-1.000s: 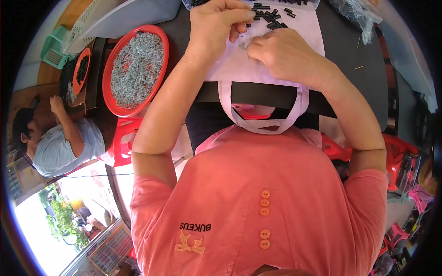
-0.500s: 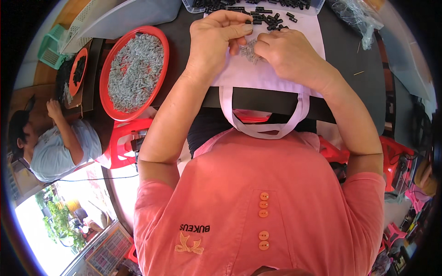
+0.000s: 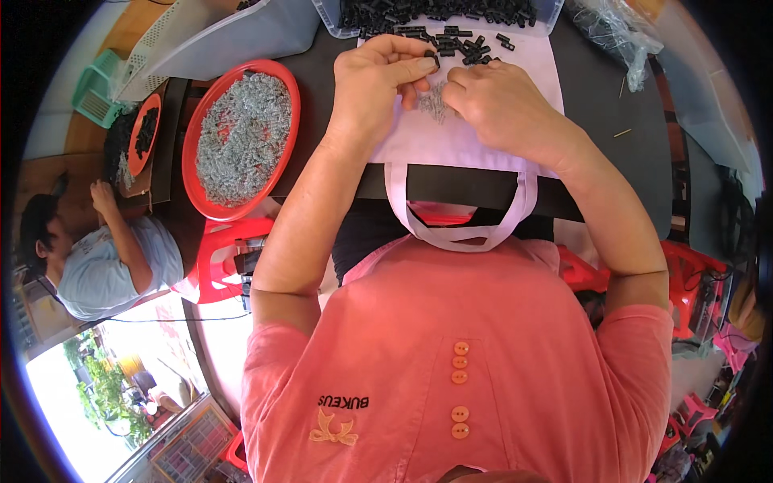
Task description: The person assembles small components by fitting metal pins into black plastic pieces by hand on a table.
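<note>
- Pinching a small black piece [image 3: 433,59] between thumb and fingertips, the left hand [image 3: 372,84] partly covers it, over the far part of a pale bag [image 3: 491,153]
- Curled fingers of the right hand [image 3: 507,105] hide their own tips, beside loose silvery bits [image 3: 435,106]; I cannot tell whether they grip anything
- The clear bin [image 3: 328,18], cut off at the far edge, holds many black pieces [image 3: 439,11]
- At left, a red tray [image 3: 228,212] holds heaped silvery parts [image 3: 241,137], too fine to make out
- The bag lies on a dark table [image 3: 620,177]; another person [image 3: 121,266] sits at left

Across the smooth black bench [image 3: 600,101]: a flat pale-lilac cloth bag [image 3: 491,149], crumpled clear plastic wrapping [image 3: 624,44], one thin yellowish sliver [image 3: 622,133]
</note>
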{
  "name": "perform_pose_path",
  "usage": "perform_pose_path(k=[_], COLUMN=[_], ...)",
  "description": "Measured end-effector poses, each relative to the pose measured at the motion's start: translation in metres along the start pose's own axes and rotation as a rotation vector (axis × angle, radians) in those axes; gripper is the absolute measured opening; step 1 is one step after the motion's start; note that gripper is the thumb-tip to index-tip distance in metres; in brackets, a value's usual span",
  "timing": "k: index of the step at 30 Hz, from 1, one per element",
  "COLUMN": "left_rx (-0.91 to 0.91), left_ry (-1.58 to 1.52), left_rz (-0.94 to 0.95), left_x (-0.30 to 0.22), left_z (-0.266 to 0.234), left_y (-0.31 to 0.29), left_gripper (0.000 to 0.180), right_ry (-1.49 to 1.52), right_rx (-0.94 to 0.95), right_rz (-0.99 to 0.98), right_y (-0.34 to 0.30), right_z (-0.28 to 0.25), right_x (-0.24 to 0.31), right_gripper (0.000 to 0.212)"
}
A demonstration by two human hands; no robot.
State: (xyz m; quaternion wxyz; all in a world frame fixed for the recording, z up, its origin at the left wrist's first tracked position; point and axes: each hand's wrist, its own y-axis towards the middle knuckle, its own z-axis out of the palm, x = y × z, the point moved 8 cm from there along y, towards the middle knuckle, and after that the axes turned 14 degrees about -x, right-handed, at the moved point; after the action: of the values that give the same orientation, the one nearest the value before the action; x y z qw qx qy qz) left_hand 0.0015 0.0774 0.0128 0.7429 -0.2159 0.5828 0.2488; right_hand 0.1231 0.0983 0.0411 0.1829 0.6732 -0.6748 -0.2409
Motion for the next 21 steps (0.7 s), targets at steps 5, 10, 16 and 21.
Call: perform_pose_path(k=[5, 10, 16, 21], left_rx=[0.026, 0.005, 0.037, 0.019], left_ry=[0.035, 0.043, -0.022, -0.058], left_rz=[0.012, 0.013, 0.001, -0.006], left_x=[0.0, -0.001, -0.005, -0.002], left_z=[0.0, 0.0, 0.001, -0.002], left_y=[-0.001, -0.002, -0.002, 0.002], left_gripper=[0.016, 0.017, 0.019, 0.016], right_ry=[0.084, 0.107, 0.051, 0.075], right_rx=[-0.021, -0.008, 0.05, 0.063], right_rz=[0.004, -0.011, 0.056, 0.055], right_y=[-0.001, 0.0, 0.0, -0.003], right_z=[-0.003, -0.004, 0.001, 0.001], right_x=[-0.002, 0.0, -0.006, -0.013], right_gripper=[0.008, 0.009, 0.01, 0.01])
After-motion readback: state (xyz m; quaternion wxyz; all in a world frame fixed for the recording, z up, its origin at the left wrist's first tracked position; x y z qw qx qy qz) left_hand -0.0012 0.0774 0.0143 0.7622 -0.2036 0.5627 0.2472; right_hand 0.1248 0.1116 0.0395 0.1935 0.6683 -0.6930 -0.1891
